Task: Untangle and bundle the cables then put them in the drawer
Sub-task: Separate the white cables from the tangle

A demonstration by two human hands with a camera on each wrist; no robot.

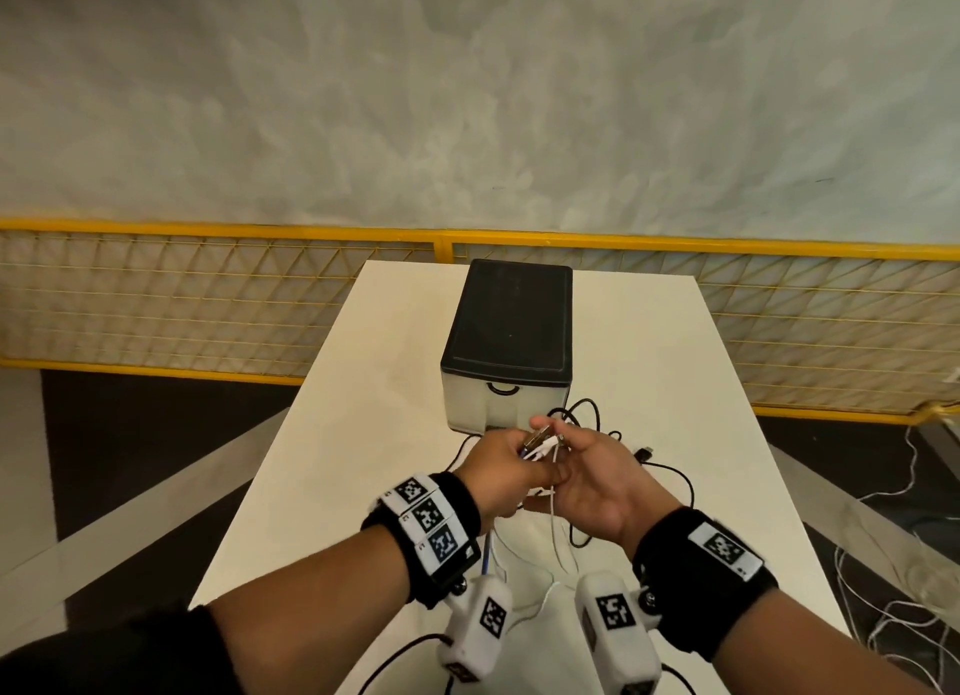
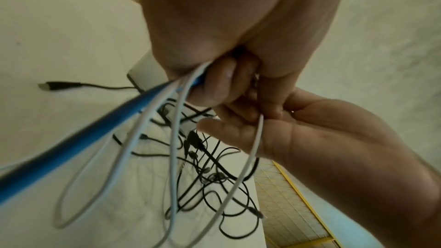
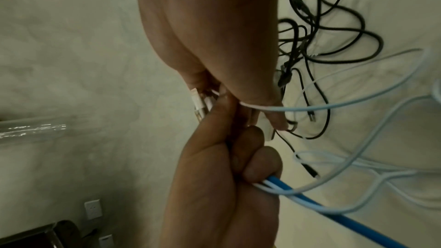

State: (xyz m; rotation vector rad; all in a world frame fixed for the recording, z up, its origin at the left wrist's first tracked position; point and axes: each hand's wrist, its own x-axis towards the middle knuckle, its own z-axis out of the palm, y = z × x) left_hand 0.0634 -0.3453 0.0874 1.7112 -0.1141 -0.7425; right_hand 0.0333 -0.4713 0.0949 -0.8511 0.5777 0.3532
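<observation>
My left hand (image 1: pixel 493 466) grips a bunch of cable ends: a thick blue cable (image 2: pixel 95 131) and thin white cables (image 2: pixel 175 139) run out of its fist (image 3: pixel 214 195). Close against it, my right hand (image 1: pixel 592 476) pinches a white cable (image 3: pixel 334 107) near the white plugs (image 3: pixel 199 105), palm turned up (image 2: pixel 334 139). Both hands hover above the white table (image 1: pixel 395 408), just in front of the drawer unit (image 1: pixel 506 331), whose drawer is closed. A tangle of black cables (image 2: pixel 214 174) lies on the table under and to the right of the hands.
A black plug (image 1: pixel 645 454) lies loose on the table right of my hands. A yellow mesh fence (image 1: pixel 208 299) runs behind the table. White cords (image 1: pixel 909 564) lie on the floor off the table's right edge. The white cables' loops trail toward the table's near edge.
</observation>
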